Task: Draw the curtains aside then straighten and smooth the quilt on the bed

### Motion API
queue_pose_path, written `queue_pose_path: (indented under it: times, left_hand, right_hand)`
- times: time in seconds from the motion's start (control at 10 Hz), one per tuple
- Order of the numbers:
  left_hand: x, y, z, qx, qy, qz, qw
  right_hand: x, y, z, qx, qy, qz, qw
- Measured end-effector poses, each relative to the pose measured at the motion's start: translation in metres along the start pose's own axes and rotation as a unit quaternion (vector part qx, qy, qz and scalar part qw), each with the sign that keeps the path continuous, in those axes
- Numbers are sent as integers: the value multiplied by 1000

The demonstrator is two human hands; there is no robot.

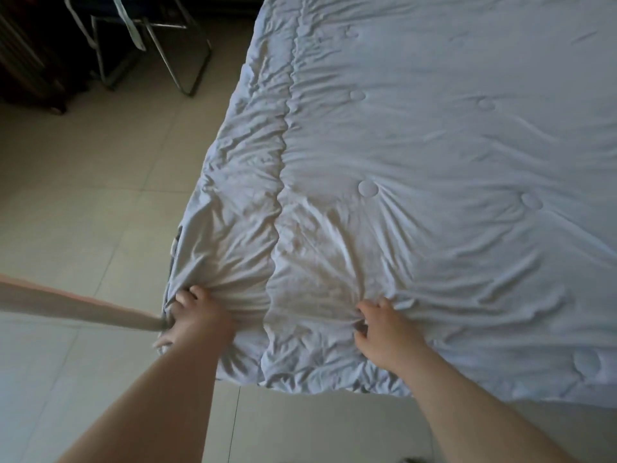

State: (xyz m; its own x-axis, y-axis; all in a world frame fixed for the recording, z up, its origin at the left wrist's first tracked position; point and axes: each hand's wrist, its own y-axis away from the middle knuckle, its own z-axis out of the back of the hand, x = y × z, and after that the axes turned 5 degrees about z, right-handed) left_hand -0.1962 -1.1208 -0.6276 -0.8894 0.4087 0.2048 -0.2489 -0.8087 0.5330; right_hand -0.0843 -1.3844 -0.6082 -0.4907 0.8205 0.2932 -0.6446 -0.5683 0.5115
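A pale blue-grey quilt point(434, 162) with round tufted spots covers the bed and fills the right and centre of the view. It is wrinkled near the close left corner, with a seam running up from the near edge. My left hand point(197, 320) is closed on a bunch of quilt at that corner, folds fanning out from its fingers. My right hand point(384, 332) grips the quilt near the close edge, a little to the right of the seam. No curtains are in view.
Beige floor tiles point(83, 212) lie to the left of and in front of the bed. A metal-legged chair point(150, 45) and a dark suitcase point(30, 61) stand at the top left. A pale band of cloth point(73, 305) stretches from the left edge to my left hand.
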Motion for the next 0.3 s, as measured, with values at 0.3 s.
queue_pose_path:
  times: [0.3]
  left_hand:
    - [-20,27,92,2,114,-65,991]
  right_hand:
    - [33,32,85,-50,5,-21,999]
